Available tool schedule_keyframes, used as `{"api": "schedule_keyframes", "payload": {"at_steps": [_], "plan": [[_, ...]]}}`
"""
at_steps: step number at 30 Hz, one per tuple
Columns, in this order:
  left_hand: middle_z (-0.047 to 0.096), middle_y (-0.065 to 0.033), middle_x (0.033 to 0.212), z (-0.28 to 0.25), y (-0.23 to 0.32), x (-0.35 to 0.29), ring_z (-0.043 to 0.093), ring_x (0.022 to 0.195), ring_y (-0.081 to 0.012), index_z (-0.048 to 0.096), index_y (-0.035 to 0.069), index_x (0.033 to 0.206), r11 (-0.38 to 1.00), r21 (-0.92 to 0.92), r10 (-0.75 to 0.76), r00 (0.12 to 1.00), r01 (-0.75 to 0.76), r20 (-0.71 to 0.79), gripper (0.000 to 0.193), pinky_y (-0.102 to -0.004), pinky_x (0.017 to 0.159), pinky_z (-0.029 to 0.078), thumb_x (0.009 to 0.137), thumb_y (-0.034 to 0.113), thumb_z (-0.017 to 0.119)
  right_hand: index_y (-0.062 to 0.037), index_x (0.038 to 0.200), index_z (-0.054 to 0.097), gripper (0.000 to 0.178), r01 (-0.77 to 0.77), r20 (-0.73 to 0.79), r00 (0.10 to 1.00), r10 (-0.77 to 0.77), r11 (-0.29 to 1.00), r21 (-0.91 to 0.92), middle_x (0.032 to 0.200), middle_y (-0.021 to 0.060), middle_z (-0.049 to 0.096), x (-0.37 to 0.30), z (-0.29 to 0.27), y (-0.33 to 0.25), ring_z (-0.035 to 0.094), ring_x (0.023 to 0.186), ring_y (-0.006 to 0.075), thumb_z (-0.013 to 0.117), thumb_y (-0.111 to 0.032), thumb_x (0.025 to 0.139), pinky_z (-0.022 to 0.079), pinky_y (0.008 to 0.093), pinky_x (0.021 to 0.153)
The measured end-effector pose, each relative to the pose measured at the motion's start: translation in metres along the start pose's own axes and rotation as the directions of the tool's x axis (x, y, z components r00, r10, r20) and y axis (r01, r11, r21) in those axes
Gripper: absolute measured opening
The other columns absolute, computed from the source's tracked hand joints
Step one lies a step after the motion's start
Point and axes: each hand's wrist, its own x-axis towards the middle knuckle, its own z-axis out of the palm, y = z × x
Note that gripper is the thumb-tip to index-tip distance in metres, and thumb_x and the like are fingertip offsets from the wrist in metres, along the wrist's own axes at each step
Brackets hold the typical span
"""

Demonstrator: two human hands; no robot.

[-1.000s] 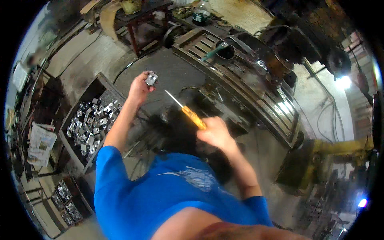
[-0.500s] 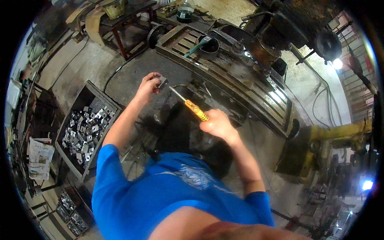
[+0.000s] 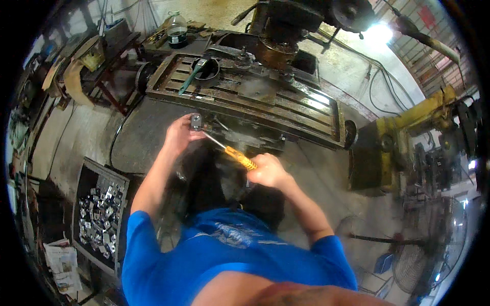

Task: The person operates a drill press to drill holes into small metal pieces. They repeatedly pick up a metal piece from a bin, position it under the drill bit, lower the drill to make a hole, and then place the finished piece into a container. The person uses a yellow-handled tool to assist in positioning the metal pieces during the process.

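Observation:
My left hand (image 3: 178,135) holds up a small grey metal block (image 3: 196,122) with a round hole in its face, pinched in the fingers. My right hand (image 3: 268,171) is closed round the back of a yellow-handled tool (image 3: 238,156) with a ribbed grip and a thin metal shaft. The shaft points up and left, its tip close to the lower edge of the block. Whether the tip touches the block, I cannot tell. Both hands are in front of the slotted machine table.
Left of me stands a metal bin (image 3: 122,196) with many similar blocks. Ahead, the slotted machine table (image 3: 311,122) carries a round pan (image 3: 210,76) and a green-handled brush (image 3: 190,81). A clear bottle (image 3: 176,31) stands behind it. Yellow machinery (image 3: 375,153) is at the right.
My view has swung, so the machine table lies straighter ahead. The block is turned so its holed face shows, and the tool's tip is closer to it.

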Motion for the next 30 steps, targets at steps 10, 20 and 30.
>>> {"api": "schedule_keyframes", "payload": {"at_steps": [10, 20, 30], "plan": [[0.055, -0.0196, 0.097, 0.084, -0.007, 0.061, 0.062, 0.073, -0.0248, 0.036, -0.004, 0.116, 0.953, 0.286, 0.046, 0.978, -0.105, 0.205, 0.045, -0.0399, 0.071, 0.055, 0.074, -0.006, 0.051, -0.0039, 0.073, 0.061, 0.028, -0.159, -0.196, 0.967, 0.164, 0.986, 0.041, 0.072, 0.0206, 0.060, -0.036, -0.014, 0.063, 0.057, 0.071, 0.0395, 0.053, -0.025, 0.057, 0.047, 0.0446, 0.067], [0.062, -0.0106, 0.094, 0.100, -0.002, 0.153, 0.063, 0.081, -0.0209, 0.056, 0.005, 0.113, 0.026, 0.898, 0.374, 0.838, -0.438, 0.398, 0.058, -0.0340, 0.070, 0.050, 0.057, 0.008, 0.070, 0.0010, 0.068, 0.060, 0.029, -0.359, -0.347, 0.868, 0.355, 0.932, 0.055, 0.071, 0.0196, 0.063, 0.053, -0.099, 0.088, 0.063, 0.073, 0.0322, 0.054, -0.027, 0.065, 0.050, 0.0387, 0.067], [0.063, -0.0062, 0.071, 0.118, -0.019, 0.186, 0.061, 0.067, -0.0153, 0.061, 0.009, 0.109, 0.086, 0.933, 0.304, 0.901, -0.349, 0.308, 0.056, -0.0285, 0.065, 0.047, 0.057, 0.022, 0.076, 0.0017, 0.070, 0.064, 0.028, -0.035, -0.266, 0.942, 0.204, 0.849, 0.527, 0.055, 0.0101, 0.059, 0.056, -0.078, 0.138, 0.058, 0.047, 0.0158, 0.057, -0.025, 0.065, 0.046, 0.0288, 0.047]]}}
